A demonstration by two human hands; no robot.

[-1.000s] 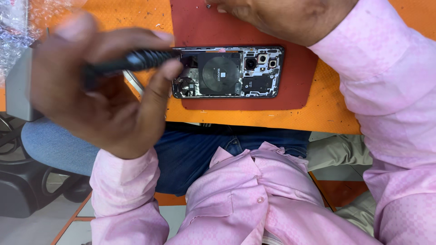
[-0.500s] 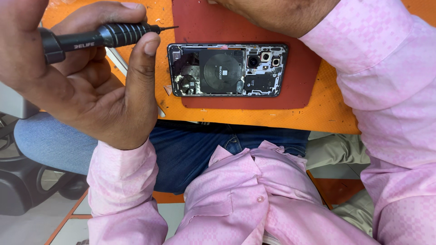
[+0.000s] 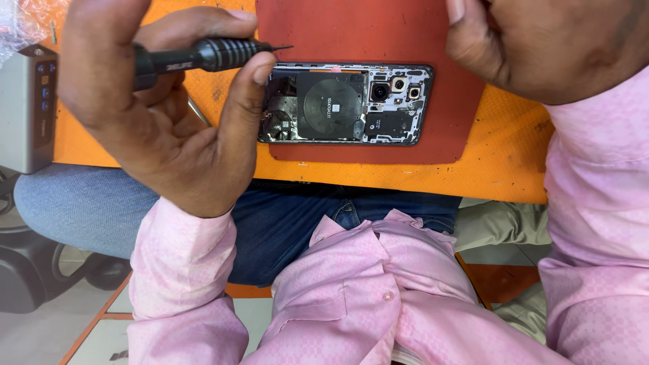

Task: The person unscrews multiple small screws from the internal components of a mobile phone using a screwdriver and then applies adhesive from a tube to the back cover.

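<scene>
At the far left edge, a grey box-shaped device point(image 3: 27, 108) with small blue buttons is seen standing on the orange worktop point(image 3: 514, 145), with crinkled clear plastic wrap point(image 3: 27, 17) above it in the corner. Just to its right, the left hand point(image 3: 162, 115) is raised over the worktop, palm turned toward the camera. A black screwdriver point(image 3: 203, 55) with a ribbed grip is held level in it, the fingers point(image 3: 247, 101) clamped around the handle, thumb on one side and curled fingers on the other. The thin metal tip is pointed to the right and is seen above the upper left corner of the phone, apart from it. A strip of metal point(image 3: 197, 111), partly hidden, is glimpsed behind the hand.

Further right, an opened smartphone point(image 3: 345, 105) with its back cover removed is laid flat on a dark red mat point(image 3: 378, 34), which is spread on the worktop. A round dark coil is shown in the middle of the phone, and camera lenses toward its right end.

At the upper right, the right hand point(image 3: 541, 44) is rested at the mat's right edge, near the phone but not touching it. Its fingers are curled together loosely; whether anything is enclosed cannot be told. Pink shirt sleeves point(image 3: 595, 203) and blue jeans point(image 3: 284, 230) are seen below the worktop edge.
</scene>
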